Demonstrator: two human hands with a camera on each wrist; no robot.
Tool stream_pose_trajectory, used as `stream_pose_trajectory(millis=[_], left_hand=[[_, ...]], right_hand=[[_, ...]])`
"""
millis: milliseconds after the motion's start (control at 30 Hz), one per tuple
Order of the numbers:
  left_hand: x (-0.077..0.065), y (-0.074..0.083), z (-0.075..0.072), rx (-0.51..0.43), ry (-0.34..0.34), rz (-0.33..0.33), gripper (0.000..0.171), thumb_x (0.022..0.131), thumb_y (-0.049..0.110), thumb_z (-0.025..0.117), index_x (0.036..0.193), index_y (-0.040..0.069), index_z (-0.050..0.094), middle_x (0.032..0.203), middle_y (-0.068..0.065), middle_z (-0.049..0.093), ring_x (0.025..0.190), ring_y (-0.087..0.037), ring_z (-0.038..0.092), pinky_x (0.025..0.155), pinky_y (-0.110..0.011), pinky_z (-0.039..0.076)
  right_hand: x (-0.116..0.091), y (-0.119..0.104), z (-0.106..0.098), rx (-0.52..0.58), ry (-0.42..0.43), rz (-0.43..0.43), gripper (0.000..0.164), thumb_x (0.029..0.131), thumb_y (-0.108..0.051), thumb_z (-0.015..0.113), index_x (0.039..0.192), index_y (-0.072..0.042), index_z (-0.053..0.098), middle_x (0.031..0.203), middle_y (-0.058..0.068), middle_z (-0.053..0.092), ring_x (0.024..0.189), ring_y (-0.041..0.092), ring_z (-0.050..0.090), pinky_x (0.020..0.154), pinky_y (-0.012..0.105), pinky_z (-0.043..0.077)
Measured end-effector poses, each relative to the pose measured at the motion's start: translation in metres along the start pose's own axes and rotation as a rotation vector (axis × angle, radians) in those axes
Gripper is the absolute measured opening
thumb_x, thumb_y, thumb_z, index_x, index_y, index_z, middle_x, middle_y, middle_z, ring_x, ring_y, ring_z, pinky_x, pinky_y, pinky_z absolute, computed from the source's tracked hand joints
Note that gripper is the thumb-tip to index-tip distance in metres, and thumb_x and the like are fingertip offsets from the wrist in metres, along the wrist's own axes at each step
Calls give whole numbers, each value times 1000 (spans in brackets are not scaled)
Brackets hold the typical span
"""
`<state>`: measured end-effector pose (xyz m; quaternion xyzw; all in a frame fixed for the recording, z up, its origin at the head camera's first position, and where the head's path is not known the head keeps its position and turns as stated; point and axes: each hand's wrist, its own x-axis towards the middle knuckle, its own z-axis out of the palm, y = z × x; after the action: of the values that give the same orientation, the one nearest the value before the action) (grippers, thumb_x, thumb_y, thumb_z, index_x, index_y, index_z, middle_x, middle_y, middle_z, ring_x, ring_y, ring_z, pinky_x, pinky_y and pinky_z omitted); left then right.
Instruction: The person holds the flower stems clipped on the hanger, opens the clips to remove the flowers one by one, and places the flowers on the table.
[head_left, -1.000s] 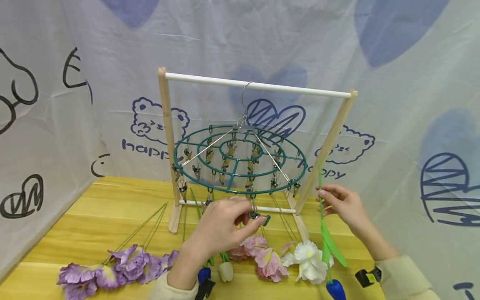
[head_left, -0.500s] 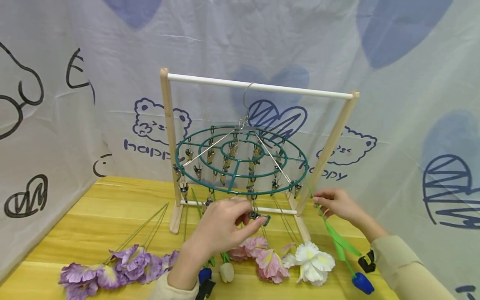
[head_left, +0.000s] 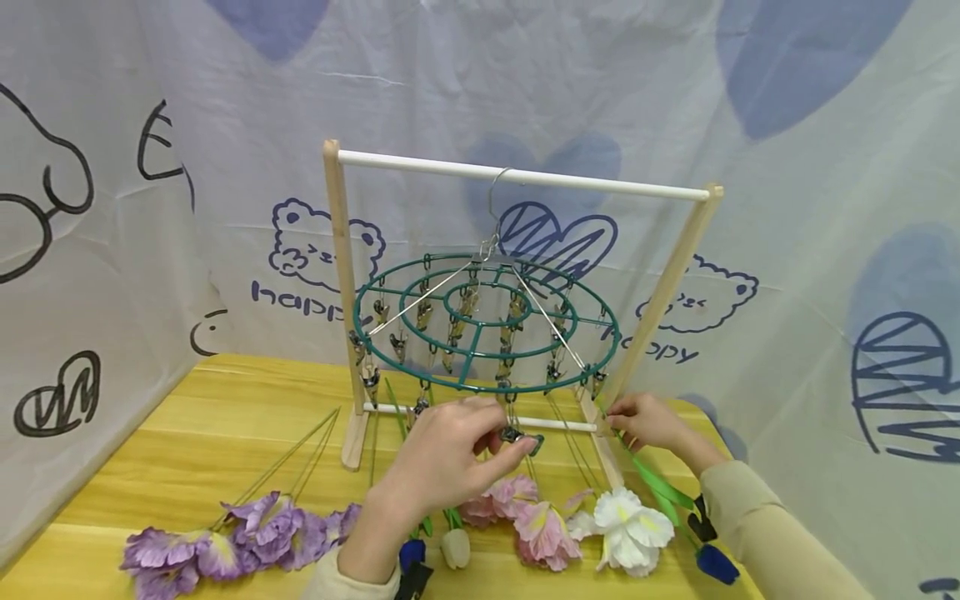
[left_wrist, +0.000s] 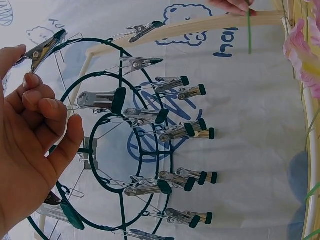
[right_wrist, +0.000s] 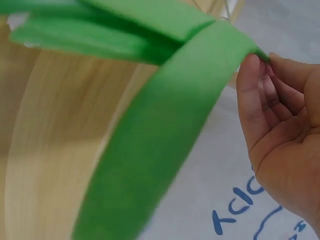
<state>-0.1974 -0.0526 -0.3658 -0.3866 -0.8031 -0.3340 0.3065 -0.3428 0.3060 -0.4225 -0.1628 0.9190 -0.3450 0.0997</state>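
A round green clip hanger (head_left: 480, 389) hangs by its hook, with several metal clips on its rings. At its near edge my left hand (head_left: 450, 450) pinches a clip (left_wrist: 42, 52) between thumb and finger. To the right, my right hand (head_left: 651, 423) pinches the thin green stem of an artificial tulip (head_left: 716, 565). Its blue head points down toward the near right, and broad green leaves (right_wrist: 165, 125) fill much of the right wrist view. The stem's end (left_wrist: 250, 30) shows apart from the clip in the left wrist view.
A wooden stand with a white bar (head_left: 600, 182) holds the hanger. On the yellow wood-grain table (head_left: 187, 433) lie purple flowers (head_left: 262, 533), a white tulip (head_left: 455, 548), another blue tulip (head_left: 412, 553), pink flowers (head_left: 546, 533) and a white flower (head_left: 630, 533). A printed cloth hangs behind.
My right hand has moved left and lower, toward the stand's right post, and the tulip has swung from upright to slanted. My left hand stays on the clip.
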Motion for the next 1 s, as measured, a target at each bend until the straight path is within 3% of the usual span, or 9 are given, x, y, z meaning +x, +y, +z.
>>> stream_pose_trajectory(millis=[333,733,1000], left_hand=[[0,-1,1,5,10,6,43,104,42,63,70,19,51,65,11,44,55,1,31,50,-16,28],[-1,-1,0,10,-2,-5,42,103,43,63,70,19,51,66,10,45,56,1,32,51,-17,30],[-1,-1,0,19,-8,-8,42,103,42,64,71,19,51,66,10,46,56,1,30,51,-16,28]], right_hand=[[6,8,17,14,17,84,21,97,-1,61,109,14,69,84,19,73,60,17,64,58,40,61],[10,21,25,29,-10,24,18,94,0,63,104,14,69,80,10,72,59,15,64,55,32,59],[13,23,34,-18,26,105,18,87,1,70,102,12,71,82,11,70,60,17,65,57,34,60]])
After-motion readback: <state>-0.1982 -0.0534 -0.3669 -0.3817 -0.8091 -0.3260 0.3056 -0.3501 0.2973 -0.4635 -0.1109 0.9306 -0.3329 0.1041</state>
